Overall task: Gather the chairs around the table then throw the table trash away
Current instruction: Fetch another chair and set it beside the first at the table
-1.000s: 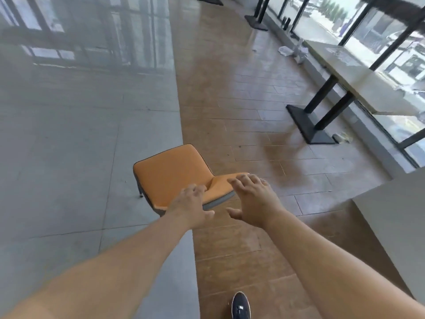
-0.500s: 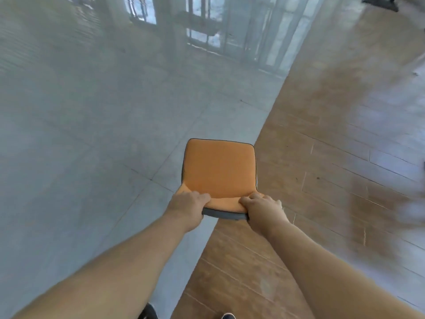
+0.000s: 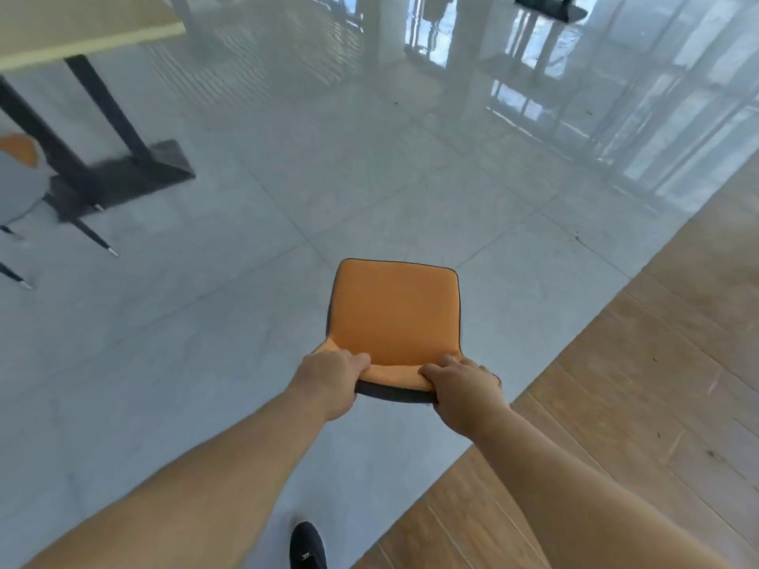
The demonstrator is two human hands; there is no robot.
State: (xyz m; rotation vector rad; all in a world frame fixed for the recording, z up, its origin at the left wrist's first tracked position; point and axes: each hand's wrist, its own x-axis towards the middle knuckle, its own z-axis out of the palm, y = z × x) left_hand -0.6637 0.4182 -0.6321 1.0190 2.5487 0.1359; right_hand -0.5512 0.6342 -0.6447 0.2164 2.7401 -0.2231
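Observation:
An orange-cushioned chair (image 3: pixel 396 312) with a dark grey shell stands in front of me on the grey tile floor, its seat facing away. My left hand (image 3: pixel 328 379) grips the left end of its backrest top. My right hand (image 3: pixel 466 390) grips the right end. A light-topped table (image 3: pixel 82 28) with black legs and a black base (image 3: pixel 135 174) stands at the upper left. A second chair (image 3: pixel 18 178), grey-backed with an orange seat, sits at the far left beside that table, partly cut off.
Glossy grey tiles cover the left and centre; wood-look flooring (image 3: pixel 640 404) runs along the right. Another black table base (image 3: pixel 550 6) shows at the top right. My dark shoe (image 3: pixel 307 546) is on the tiles below the chair.
One second ago both hands reached open toward the chair; they then closed on its backrest. The view has swung left, bringing the table and second chair into sight.

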